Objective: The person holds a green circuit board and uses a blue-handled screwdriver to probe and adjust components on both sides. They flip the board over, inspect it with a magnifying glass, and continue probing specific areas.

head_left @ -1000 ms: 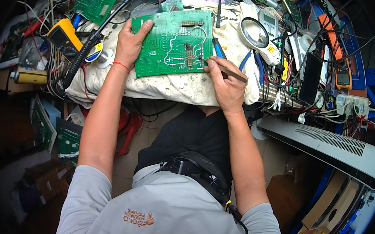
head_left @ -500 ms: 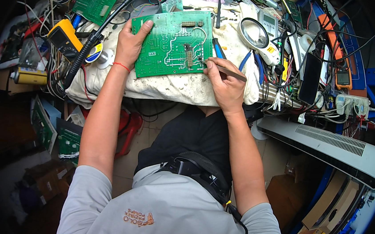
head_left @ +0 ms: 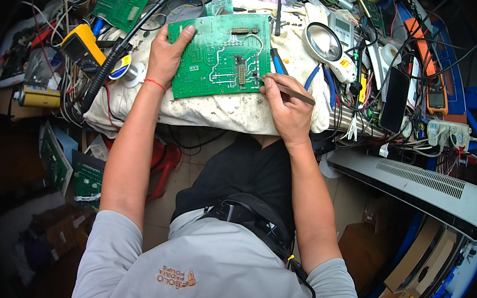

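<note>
- Right hand (head_left: 288, 109), nearer the body: fingers pinched about a slim dark tool (head_left: 299, 95), whose long axis slants up-left; tip contact cannot be told.
- Green circuit board (head_left: 201, 58): immediately left of that hand, longer side running left to right, over white cloth (head_left: 224, 114).
- Left hand (head_left: 166, 54): clasping the board's left edge, thumb uppermost.
- Magnifier (head_left: 323, 42): beyond, rightward.

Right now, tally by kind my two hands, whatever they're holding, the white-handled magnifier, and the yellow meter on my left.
Hands: 2, left hand and right hand
Held green circuit board: 1
Held slim brown tool: 1
White-handled magnifier: 1
Yellow meter: 1
Total: 6
</note>
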A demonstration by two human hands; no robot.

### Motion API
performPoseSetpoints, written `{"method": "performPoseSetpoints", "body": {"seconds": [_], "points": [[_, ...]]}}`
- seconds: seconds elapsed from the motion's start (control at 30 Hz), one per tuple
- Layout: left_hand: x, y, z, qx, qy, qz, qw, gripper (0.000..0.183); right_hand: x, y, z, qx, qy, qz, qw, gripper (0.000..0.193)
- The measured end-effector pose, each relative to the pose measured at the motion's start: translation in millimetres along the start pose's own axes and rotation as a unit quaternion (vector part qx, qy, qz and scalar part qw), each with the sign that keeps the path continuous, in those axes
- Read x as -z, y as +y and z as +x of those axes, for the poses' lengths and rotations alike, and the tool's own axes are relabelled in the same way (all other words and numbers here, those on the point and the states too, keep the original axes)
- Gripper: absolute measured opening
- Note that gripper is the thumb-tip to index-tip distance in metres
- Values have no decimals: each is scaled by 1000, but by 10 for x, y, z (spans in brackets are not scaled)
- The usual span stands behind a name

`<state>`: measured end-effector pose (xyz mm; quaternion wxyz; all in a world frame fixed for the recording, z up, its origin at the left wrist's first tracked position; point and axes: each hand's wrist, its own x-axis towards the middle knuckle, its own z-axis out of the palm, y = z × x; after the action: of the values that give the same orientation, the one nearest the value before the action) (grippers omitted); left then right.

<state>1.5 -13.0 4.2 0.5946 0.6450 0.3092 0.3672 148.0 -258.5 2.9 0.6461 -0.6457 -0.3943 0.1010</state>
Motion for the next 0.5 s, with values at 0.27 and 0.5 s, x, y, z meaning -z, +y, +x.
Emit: {"method": "performPoseSetpoints", "body": {"seconds": [0.27,0.5], "points": [[2,-15,6,-5,-4,-12,1000,41,9,-5,2,7,-11,-8,1000,14],[7,-20,13,-4,-5,-17,1000,41,40,-76,-19,-24,5,32,999,13]]}}
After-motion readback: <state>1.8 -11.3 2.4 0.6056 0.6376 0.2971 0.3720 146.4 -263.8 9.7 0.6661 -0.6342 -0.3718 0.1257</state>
